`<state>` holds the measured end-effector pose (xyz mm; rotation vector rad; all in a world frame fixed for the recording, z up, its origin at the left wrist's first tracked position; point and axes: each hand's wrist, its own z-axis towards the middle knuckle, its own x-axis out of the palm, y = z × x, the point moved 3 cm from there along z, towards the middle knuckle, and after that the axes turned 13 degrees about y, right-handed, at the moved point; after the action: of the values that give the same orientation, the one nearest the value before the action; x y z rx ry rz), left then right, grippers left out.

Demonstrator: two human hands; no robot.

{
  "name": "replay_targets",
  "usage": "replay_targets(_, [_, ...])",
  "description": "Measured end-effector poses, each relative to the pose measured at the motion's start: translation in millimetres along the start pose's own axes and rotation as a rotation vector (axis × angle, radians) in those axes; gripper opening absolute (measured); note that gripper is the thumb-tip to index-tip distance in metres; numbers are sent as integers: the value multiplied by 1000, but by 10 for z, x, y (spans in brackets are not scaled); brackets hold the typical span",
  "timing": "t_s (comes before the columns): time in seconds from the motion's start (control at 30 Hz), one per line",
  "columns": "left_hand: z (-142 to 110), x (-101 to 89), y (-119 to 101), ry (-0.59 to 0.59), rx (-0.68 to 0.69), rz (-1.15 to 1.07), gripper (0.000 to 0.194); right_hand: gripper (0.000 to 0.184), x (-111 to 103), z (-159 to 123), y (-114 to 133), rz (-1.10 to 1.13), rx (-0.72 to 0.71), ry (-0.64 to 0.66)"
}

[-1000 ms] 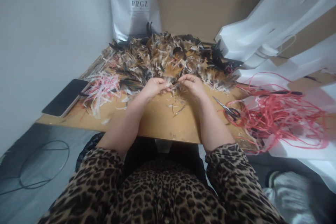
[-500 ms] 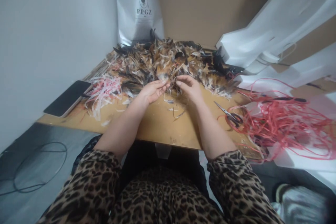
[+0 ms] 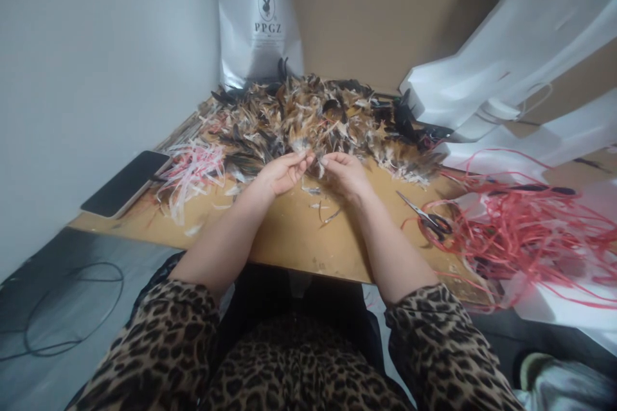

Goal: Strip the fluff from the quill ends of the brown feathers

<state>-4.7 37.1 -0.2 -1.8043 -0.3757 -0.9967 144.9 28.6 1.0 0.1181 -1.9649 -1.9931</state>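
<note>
Both bare hands [image 3: 285,173] [image 3: 348,174] pinch near brown-and-black feathers [image 3: 308,109]; their exact hold is unclear. Light fingertips would avoid crushing.

Against the picture from half a second ago, the bare right hand [image 3: 348,174] has changed its grip: its thumb and fingers, then spread apart, now come together at the tips, close to the fingertips of the bare left hand [image 3: 285,173]. A small whitish wisp [image 3: 321,169] now shows just under the right fingertips. The head view has shifted too, so the white bag with a black rabbit logo [image 3: 263,54] and the tan wooden table [image 3: 308,244] appear lower.
</note>
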Motion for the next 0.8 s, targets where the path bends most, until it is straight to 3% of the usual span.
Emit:
replay_targets(0.23, [20, -16, 6, 3, -3, -10, 17, 21, -47, -10, 44, 0, 5, 5])
replay_targets(0.47, [-20, -28, -139, -13, 121, -185, 18, 18, -114, -21, 28, -98, 80, -16])
replay_targets(0.53, [-30, -30, -166, -12, 136, -208, 17, 20, -128, -55, 72, -128, 85, 45])
replay_targets(0.63, [-26, -32, -159, -3, 127, -180, 18, 25, -79, -126, 138, -254, 176, 301])
replay_targets(0.7, [-13, -35, -130, 6, 117, -125, 18, 28, -35, -159, 173, -376, 211, 383])
replay_targets(0.8, [11, -37, -76, 35, 104, -33, 18, 30, 15, -138, 229, -427, 71, 214])
